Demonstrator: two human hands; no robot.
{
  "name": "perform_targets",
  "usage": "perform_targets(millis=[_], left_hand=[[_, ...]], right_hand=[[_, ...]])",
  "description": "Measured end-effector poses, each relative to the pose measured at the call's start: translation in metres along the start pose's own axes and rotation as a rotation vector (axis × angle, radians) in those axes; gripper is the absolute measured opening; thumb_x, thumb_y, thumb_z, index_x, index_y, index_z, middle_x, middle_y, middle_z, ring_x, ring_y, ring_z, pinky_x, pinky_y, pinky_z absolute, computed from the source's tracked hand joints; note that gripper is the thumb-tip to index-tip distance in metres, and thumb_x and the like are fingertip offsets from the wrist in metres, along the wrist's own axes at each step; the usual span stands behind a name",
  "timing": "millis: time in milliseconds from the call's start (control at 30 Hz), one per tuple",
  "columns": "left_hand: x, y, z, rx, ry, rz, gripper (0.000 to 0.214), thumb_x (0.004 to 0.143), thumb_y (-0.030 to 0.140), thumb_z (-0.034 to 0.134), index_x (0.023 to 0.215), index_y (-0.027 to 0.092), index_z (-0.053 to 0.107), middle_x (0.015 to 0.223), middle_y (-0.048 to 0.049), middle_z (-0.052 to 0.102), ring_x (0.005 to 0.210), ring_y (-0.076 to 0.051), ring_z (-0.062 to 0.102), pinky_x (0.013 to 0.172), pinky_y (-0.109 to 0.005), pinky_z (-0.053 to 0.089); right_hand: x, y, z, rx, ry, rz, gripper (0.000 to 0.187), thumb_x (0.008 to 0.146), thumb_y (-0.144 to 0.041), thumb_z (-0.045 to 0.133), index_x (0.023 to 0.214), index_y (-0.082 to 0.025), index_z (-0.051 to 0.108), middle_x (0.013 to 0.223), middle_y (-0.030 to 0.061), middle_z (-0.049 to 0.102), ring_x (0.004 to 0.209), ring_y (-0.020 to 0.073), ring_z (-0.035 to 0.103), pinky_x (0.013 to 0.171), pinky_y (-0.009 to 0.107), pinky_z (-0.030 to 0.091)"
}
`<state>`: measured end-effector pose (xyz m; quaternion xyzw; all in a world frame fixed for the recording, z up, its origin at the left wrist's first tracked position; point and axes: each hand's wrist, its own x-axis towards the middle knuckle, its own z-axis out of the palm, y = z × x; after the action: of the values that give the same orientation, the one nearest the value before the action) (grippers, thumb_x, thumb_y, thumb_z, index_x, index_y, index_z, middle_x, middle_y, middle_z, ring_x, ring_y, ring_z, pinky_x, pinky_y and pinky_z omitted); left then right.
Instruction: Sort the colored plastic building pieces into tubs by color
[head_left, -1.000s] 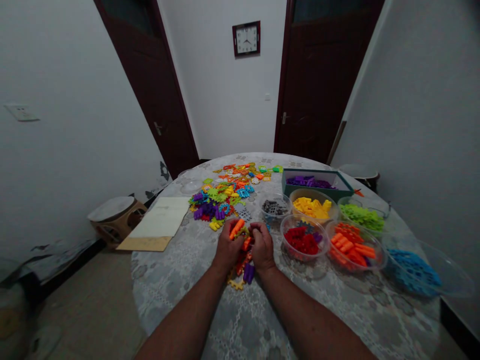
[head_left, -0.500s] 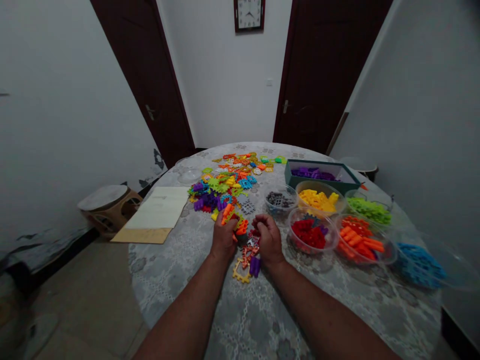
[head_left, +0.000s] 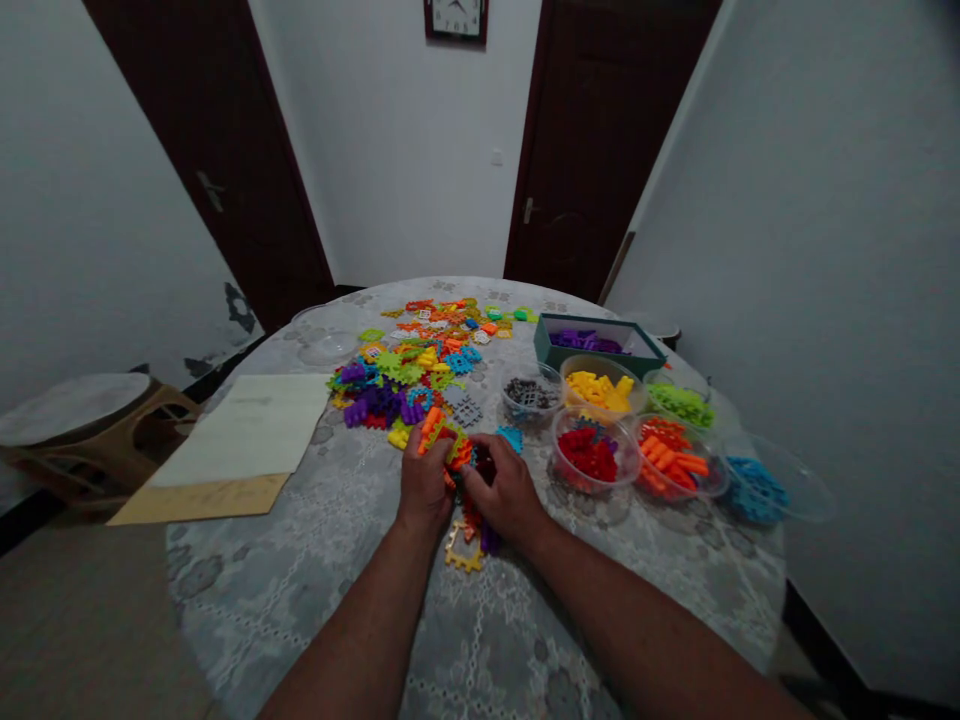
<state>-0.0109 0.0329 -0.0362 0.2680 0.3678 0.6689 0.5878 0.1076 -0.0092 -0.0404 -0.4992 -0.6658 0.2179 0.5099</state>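
Observation:
Both my hands meet over a small cluster of joined plastic toy pieces (head_left: 457,452) on a round table (head_left: 337,570). My left hand (head_left: 422,480) is closed round orange and green pieces at the cluster's top. My right hand (head_left: 504,490) is closed on the same cluster from the right, fingers curled over a dark red piece. Below the hands lie a yellow frame piece (head_left: 461,553) and a purple piece (head_left: 490,540). A loose blue piece (head_left: 511,437) sits just beyond my right hand.
A heap of mixed coloured pieces (head_left: 416,365) lies behind the hands. To the right stand clear bowls of dark (head_left: 529,394), yellow (head_left: 598,388), red (head_left: 592,455), orange (head_left: 671,455), green (head_left: 681,402) and blue pieces (head_left: 754,488), plus a green box (head_left: 596,340). Paper sheets (head_left: 247,430) lie left; a stool (head_left: 82,420) stands beside the table.
The camera has swung left and down, so the scene has slid right and the clock has nearly left the frame. My right hand has closed in on the cluster against my left hand.

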Motion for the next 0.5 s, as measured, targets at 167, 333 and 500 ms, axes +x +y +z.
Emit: perform_targets(millis=[167, 333, 500], left_hand=[[-0.0037, 0.0028, 0.0049, -0.022, -0.046, -0.058, 0.039, 0.064, 0.02, 0.077, 0.1, 0.02, 0.063, 0.074, 0.0057, 0.062, 0.061, -0.011, 0.058, 0.059, -0.022, 0.049], [-0.0056, 0.0048, 0.007, -0.05, -0.021, -0.095, 0.037, 0.063, 0.019, 0.078, 0.096, 0.02, 0.062, 0.076, 0.0056, 0.063, 0.062, -0.011, 0.059, 0.061, -0.023, 0.05], [-0.0043, 0.0036, 0.0059, -0.1, -0.014, -0.121, 0.038, 0.063, 0.02, 0.079, 0.097, 0.02, 0.062, 0.078, 0.0048, 0.064, 0.067, -0.012, 0.062, 0.066, -0.025, 0.053]], right_hand=[[0.0004, -0.0028, -0.002, -0.017, 0.07, 0.002, 0.022, 0.094, -0.023, 0.061, 0.114, -0.024, 0.069, 0.106, 0.006, 0.069, 0.098, 0.0214, 0.066, 0.088, 0.033, 0.054], [0.0021, -0.0005, -0.0013, 0.007, 0.125, 0.057, 0.023, 0.095, -0.022, 0.057, 0.114, -0.023, 0.07, 0.106, 0.0053, 0.07, 0.098, 0.0208, 0.067, 0.086, 0.032, 0.054], [0.0035, 0.0033, -0.0012, 0.016, 0.186, 0.129, 0.023, 0.097, -0.027, 0.058, 0.115, -0.024, 0.071, 0.11, 0.0059, 0.073, 0.104, 0.0225, 0.067, 0.096, 0.036, 0.051]])
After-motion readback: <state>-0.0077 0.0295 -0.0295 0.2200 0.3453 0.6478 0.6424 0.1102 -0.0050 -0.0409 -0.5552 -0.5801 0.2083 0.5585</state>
